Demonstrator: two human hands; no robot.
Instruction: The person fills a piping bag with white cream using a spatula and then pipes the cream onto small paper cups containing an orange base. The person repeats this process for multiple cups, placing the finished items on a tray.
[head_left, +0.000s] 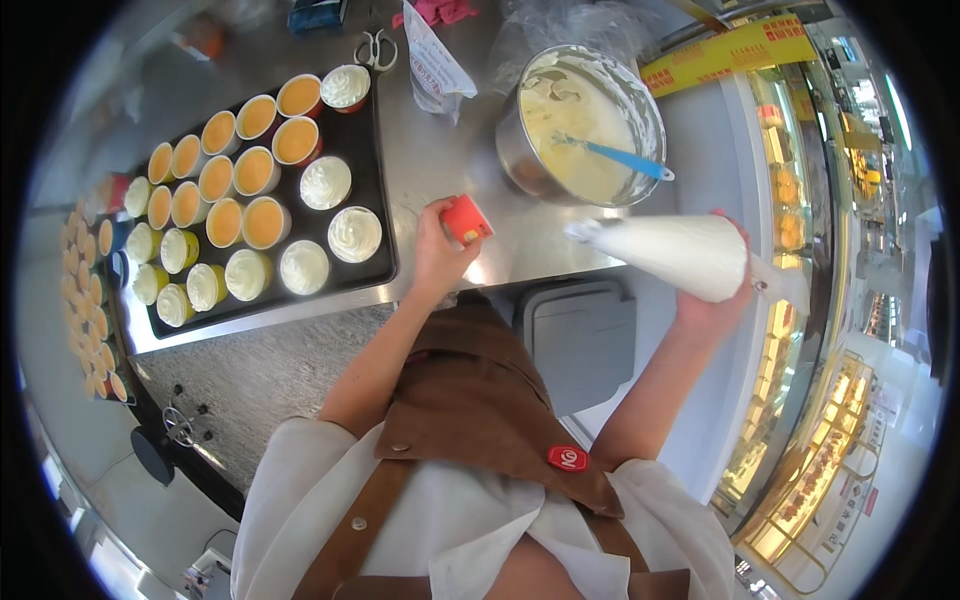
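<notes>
Between the fingers of my left hand (442, 251) is a small red paper cup (467, 219), tilted over the steel table. What is inside the cup is hidden. My right hand (724, 289) grips a full piping bag (667, 247) of white cream, its cream-smeared tip pointing left toward the cup but apart from it. To the left lies a black baking tray (356, 131) with rows of cups. Some hold plain orange-yellow cake (255, 171); others carry white cream swirls (354, 234), mostly along the near and right sides.
A steel mixing bowl (510, 146) of pale cream holds a blue spatula (626, 159). Scissors (375, 51) and a printed plastic bag (435, 71) lie beyond the tray. A grey lidded bin (581, 337) stands under the table edge; a lit display case (784, 187) is at right.
</notes>
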